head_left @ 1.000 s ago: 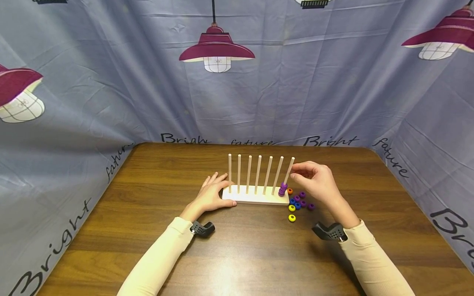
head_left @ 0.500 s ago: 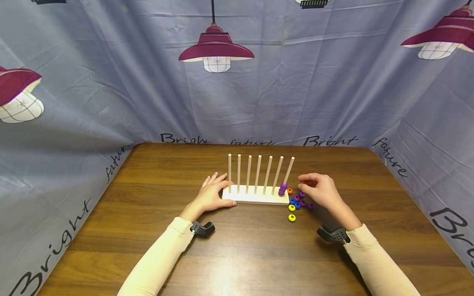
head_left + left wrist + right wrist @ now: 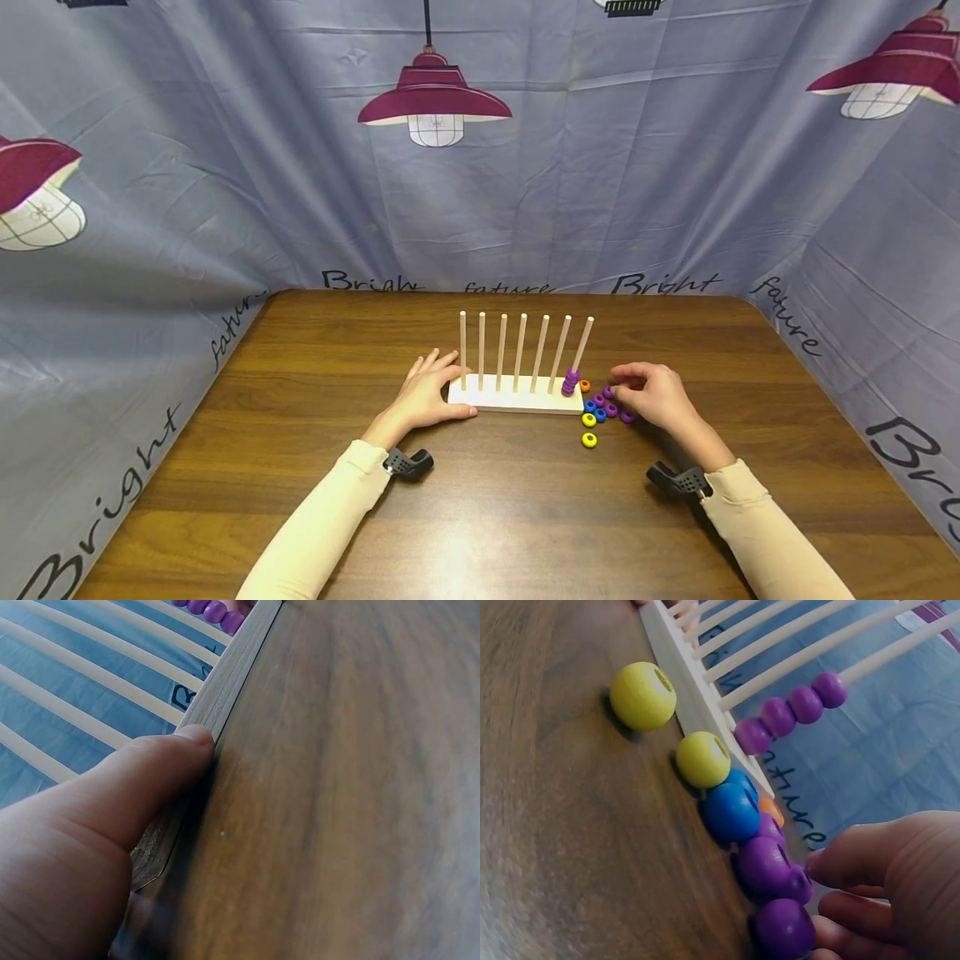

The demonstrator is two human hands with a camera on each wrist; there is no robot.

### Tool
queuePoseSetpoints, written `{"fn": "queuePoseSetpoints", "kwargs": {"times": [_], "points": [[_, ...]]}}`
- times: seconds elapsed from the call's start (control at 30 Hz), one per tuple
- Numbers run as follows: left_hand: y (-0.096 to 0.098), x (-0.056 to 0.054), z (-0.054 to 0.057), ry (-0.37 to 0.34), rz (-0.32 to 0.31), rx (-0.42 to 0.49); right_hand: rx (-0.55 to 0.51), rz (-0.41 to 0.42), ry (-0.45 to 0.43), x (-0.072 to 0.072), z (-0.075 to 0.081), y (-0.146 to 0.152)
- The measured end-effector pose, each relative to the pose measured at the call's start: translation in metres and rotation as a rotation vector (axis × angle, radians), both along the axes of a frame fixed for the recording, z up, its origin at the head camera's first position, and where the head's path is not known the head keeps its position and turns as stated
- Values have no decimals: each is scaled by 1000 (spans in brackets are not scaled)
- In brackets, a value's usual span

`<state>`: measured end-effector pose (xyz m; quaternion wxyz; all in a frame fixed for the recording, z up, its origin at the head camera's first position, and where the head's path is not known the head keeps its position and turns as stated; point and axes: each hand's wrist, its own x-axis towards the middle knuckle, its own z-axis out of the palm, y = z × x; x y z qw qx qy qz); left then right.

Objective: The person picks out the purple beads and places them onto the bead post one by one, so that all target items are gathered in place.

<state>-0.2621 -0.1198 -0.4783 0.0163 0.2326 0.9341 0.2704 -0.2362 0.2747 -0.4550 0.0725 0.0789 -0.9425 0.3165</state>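
Observation:
A pale wooden peg rack [image 3: 517,397] stands on the table, its base topped by several upright pegs. Purple beads [image 3: 571,382] are stacked on its rightmost peg. My left hand [image 3: 422,397] grips the left end of the base, thumb along the front edge and fingers behind. Beside the rack's right end lie loose purple beads [image 3: 763,865], blue beads [image 3: 733,813], yellow beads [image 3: 643,696] and an orange bead [image 3: 585,386]. My right hand [image 3: 660,398] is over the right side of this group, fingers bent and thumb tip at a purple bead [image 3: 800,884]; no bead shows between its fingers.
The brown wooden table [image 3: 450,517] reaches out on all sides of the rack. Behind it hangs a grey-blue curtain [image 3: 480,217] printed with lamps and lettering. One yellow bead lies apart, nearer the table's front.
My right hand has come away from the top of the rightmost peg, moving right and down to the loose beads. The left hand keeps its place on the rack.

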Motion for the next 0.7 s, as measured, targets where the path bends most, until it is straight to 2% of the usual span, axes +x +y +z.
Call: {"fn": "queuePoseSetpoints", "kwargs": {"times": [0.33, 0.7], "points": [[-1, -2, -2, 9, -3, -1, 29, 54, -36, -2, -7, 0], [0, 0, -2, 14, -3, 9, 44, 67, 4, -2, -10, -1]]}}
